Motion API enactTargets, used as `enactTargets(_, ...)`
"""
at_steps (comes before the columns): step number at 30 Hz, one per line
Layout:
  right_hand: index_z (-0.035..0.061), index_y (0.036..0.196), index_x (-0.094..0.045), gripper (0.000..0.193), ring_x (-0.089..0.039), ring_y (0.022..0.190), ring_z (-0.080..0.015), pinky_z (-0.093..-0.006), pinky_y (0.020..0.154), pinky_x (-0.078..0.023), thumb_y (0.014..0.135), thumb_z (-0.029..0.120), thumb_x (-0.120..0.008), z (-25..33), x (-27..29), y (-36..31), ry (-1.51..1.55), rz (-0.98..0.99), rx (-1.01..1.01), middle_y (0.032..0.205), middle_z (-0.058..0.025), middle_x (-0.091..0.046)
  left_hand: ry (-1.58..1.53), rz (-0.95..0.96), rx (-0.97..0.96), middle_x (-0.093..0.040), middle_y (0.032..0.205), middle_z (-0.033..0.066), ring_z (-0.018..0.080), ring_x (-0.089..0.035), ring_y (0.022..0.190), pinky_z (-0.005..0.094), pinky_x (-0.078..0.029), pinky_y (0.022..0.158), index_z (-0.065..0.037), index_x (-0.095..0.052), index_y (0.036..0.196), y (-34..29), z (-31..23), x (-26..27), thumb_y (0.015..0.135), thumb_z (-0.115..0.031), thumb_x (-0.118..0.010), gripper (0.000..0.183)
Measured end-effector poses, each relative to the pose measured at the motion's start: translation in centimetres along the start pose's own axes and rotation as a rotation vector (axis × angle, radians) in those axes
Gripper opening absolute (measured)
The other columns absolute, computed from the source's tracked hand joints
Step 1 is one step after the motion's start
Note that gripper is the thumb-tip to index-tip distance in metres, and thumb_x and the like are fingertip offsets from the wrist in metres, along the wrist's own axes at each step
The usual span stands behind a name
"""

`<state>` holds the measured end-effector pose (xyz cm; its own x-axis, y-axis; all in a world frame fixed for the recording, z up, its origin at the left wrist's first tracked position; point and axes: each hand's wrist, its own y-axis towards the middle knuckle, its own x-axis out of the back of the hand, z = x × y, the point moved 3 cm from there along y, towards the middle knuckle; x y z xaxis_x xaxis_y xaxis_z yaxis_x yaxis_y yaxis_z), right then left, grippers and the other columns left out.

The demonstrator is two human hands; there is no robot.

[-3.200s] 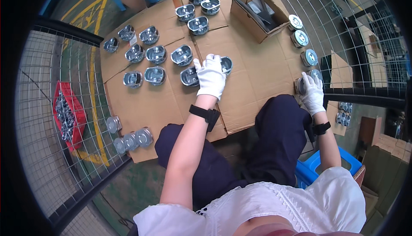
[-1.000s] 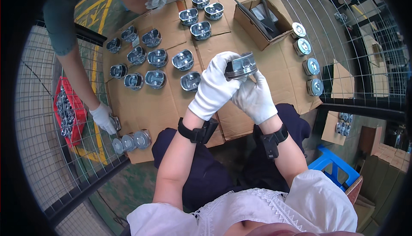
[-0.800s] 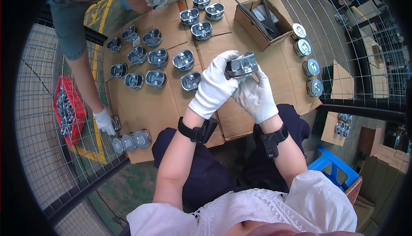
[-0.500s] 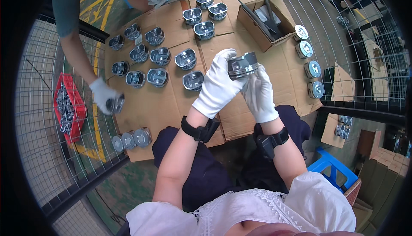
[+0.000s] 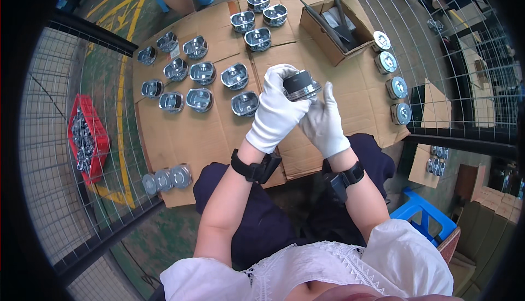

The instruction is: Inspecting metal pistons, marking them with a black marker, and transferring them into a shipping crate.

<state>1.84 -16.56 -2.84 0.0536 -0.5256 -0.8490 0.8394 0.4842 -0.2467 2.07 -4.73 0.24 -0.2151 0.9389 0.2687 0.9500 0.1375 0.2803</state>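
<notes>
A metal piston (image 5: 299, 86) with a dark skirt and bright ring grooves is held tilted above the cardboard-covered table. My left hand (image 5: 275, 107), in a white glove, is closed around its left side. My right hand (image 5: 324, 125), also gloved, cups its lower right side; the thumb stands up beside the rim, and the other fingertips are partly hidden behind the piston. Just left of my left hand, a piston (image 5: 245, 103) rests on the cardboard with its hollow side up. Another piston (image 5: 234, 76) lies a little farther off.
Several hollow-up pistons (image 5: 199, 99) cover the left and far table. Crown-up pistons (image 5: 180, 175) line the near left corner, others (image 5: 398, 87) the right edge. A cardboard box (image 5: 339, 54) with dark dividers stands far right. Beyond the left mesh is a red bin (image 5: 98, 156) of metal parts.
The held piston has tipped and moved slightly left and down between my hands. My right hand has shifted left. The co-worker's arm and gloved hands, one holding a piston, have left the view.
</notes>
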Motion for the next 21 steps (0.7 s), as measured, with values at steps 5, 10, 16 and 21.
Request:
enactTargets(5,0.0087,0.143,-0.037,0.081,-0.047,0.128,-0.0223,-0.0395,0.108,-0.036,0.091,0.071,-0.040,-0.1,-0.6,-0.3,0.073,0.021,-0.185,0.142,-0.0073,-0.046,-0.081,0.021,0.008,-0.054,0.112,0.0084,0.0167,-0.060,0.099,0.0297,-0.051,0.086,-0.003,-0.046,0.115,0.2,-0.4,-0.1,0.071,-0.002,-0.078,0.054)
enactTargets(10,0.0106,0.138,-0.039,0.053,-0.049,0.126,-0.0225,-0.0403,0.106,-0.040,0.100,0.046,-0.047,1.5,-0.3,-0.6,-0.091,0.017,0.143,0.136,-0.0093,-0.048,0.079,0.044,-0.070,-0.050,0.117,0.0123,0.0222,-0.057,0.105,0.0314,-0.051,0.085,-0.003,-0.045,0.110,0.3,-1.1,0.3,0.068,-0.001,-0.078,0.053)
enactTargets(16,0.0100,0.142,-0.029,0.052,-0.054,0.119,-0.0224,-0.0381,0.096,-0.051,0.098,0.018,-0.056,1.0,2.1,0.2,-0.419,-0.141,0.419,0.133,-0.0121,-0.047,0.161,-0.003,-0.169,-0.049,0.117,0.0156,0.0267,-0.058,0.102,0.0337,-0.051,0.083,-0.002,-0.045,0.107,0.0,0.6,-0.1,0.069,-0.001,-0.076,0.049)
enactTargets(21,0.0083,0.140,-0.031,0.082,-0.055,0.112,-0.0202,-0.0362,0.092,-0.052,0.075,0.010,-0.081,1.4,1.1,0.6,-0.641,-0.129,0.740,0.124,-0.0131,-0.048,0.179,0.015,-0.192,-0.049,0.118,0.0176,0.0304,-0.058,0.101,0.0360,-0.050,0.084,-0.001,-0.044,0.108,0.2,1.0,-0.5,0.071,-0.001,-0.073,0.047)
